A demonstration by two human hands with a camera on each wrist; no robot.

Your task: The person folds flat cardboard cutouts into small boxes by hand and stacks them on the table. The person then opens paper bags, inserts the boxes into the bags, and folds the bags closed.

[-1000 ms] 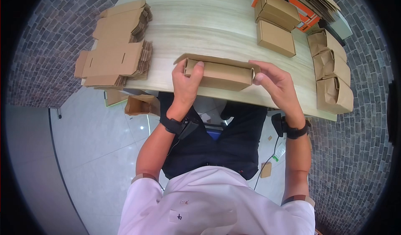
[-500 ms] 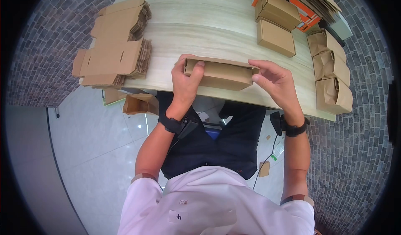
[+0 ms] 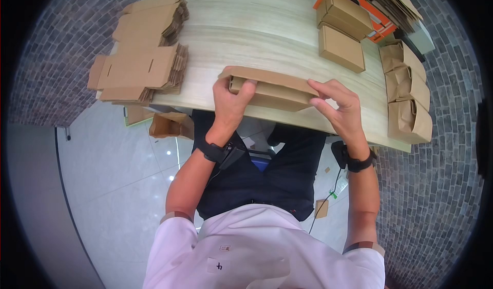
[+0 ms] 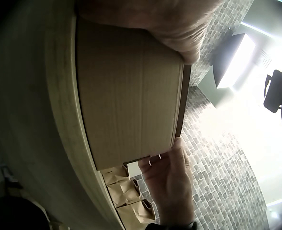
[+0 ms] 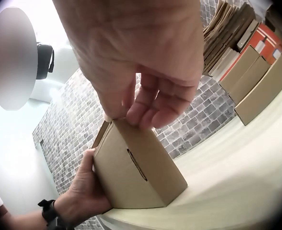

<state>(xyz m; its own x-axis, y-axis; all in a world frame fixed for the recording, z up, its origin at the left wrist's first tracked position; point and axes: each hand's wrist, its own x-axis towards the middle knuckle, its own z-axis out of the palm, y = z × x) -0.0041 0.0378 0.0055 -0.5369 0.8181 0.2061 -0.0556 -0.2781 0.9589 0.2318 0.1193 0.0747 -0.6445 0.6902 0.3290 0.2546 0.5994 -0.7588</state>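
Note:
A small brown cardboard box point(image 3: 280, 103) stands on the table's near edge, its hinged lid point(image 3: 275, 77) partly lowered over a dark gap along the top. My left hand point(image 3: 229, 104) grips the box's left end, thumb bent over the top edge of the near wall. At the opposite end, my right hand point(image 3: 340, 106) pinches the lid's corner between thumb and fingers. The right wrist view shows the box's end wall point(image 5: 131, 177) with a narrow slit, and those fingertips at its top corner. A plain broad wall point(image 4: 126, 96) of the box fills the left wrist view.
Flat cardboard blanks point(image 3: 138, 68) lie stacked at the left. Two folded boxes point(image 3: 341, 48) sit back right, before an orange box point(image 3: 382, 28). Three brown paper bags point(image 3: 411, 120) line the right edge. Another open paper bag point(image 3: 172, 124) is below the table's left front edge.
The lid has tilted forward and down over the box's top. My right hand has shifted from the end flap to the lid's corner; my left hand keeps its grip.

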